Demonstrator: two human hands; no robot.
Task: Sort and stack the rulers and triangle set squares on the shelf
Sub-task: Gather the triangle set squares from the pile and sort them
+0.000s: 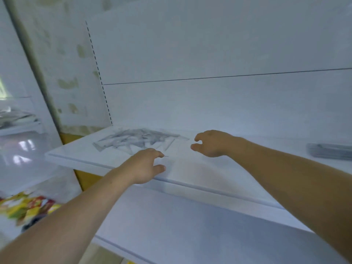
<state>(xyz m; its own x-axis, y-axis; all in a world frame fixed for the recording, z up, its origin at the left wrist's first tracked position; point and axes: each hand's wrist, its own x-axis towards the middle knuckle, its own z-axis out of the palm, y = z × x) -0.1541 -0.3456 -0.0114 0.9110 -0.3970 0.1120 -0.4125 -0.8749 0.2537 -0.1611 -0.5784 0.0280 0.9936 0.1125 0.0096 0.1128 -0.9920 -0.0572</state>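
Pile: clear rulers and set squares (137,140) lie jumbled on the shelf (209,180), toward its left rear.
Left hand (144,166): over the shelf's front edge, just in front of the pile, fingers curled and thumb below. A thin sliver (166,156) shows at the fingertip, perhaps a clear ruler's edge. I cannot tell whether the hand grips anything.
Right hand (211,143): above the shelf, right of the pile, fingers loosely curled, holding nothing.
Stack (329,151): grey, blurred, on the shelf's far right, well apart from the pile.
Packets (26,208): colourful, low at left.
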